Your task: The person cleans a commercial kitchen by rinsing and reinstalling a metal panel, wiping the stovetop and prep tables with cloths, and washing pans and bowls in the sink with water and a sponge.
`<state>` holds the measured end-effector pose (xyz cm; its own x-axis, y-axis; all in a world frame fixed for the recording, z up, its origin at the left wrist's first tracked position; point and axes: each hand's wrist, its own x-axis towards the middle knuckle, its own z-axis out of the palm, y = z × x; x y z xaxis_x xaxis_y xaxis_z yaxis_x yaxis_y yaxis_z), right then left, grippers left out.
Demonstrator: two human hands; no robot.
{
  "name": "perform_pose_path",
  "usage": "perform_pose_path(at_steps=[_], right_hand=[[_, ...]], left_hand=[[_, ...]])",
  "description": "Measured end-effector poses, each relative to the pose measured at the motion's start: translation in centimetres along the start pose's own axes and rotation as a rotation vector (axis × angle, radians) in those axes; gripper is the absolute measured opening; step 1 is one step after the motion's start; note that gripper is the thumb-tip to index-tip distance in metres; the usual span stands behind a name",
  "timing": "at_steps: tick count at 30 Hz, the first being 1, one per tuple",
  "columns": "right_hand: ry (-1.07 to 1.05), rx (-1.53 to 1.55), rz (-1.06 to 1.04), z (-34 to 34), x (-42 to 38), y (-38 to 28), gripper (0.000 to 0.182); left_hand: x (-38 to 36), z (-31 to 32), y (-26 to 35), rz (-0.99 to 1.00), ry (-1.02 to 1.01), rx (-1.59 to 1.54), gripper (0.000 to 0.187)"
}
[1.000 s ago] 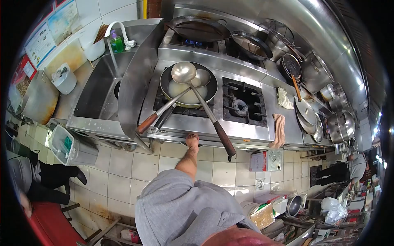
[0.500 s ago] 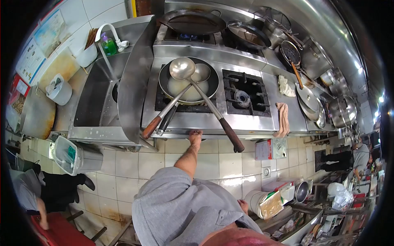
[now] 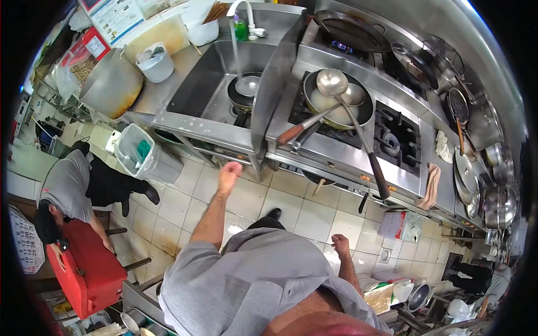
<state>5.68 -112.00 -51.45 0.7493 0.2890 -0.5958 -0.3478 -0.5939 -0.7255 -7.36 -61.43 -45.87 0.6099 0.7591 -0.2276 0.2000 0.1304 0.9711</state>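
1. The left hand is in the air, near the front of the sink and stove. It looks free, with bent fingers. I can't tell if it makes a fist.
2. The right hand is over the floor. Its fingers curl too; I can't tell how tightly.
3. A dark pan sits on the stove, with two crossed ladles.
4. A black pan is in the sink, under the running tap.
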Motion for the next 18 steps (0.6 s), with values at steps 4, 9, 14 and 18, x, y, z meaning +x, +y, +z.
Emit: perform_pose_path(at_steps=[4, 9, 14, 18], right_hand=[[-0.112, -0.062, -0.109, 7.6, -1.3, -11.1, 0.031], [-0.399, -0.045, -0.383, 19.9, -2.0, -25.4, 0.03], [-0.634, 0.248, -0.462, 32.6, -2.2, -41.2, 0.031], [-0.663, 0.354, -0.437, 40.0, 3.0, -48.8, 0.033]], left_hand=[[0.8, -5.3, 7.0, 0.024, 0.232, -0.272, 0.015], [5.2, -8.6, 11.5, 0.123, 0.14, -0.398, 0.017], [8.5, -14.1, 12.5, 0.207, -0.078, 0.072, 0.02], [10.9, -19.6, 13.7, 0.329, -0.112, 0.273, 0.022]])
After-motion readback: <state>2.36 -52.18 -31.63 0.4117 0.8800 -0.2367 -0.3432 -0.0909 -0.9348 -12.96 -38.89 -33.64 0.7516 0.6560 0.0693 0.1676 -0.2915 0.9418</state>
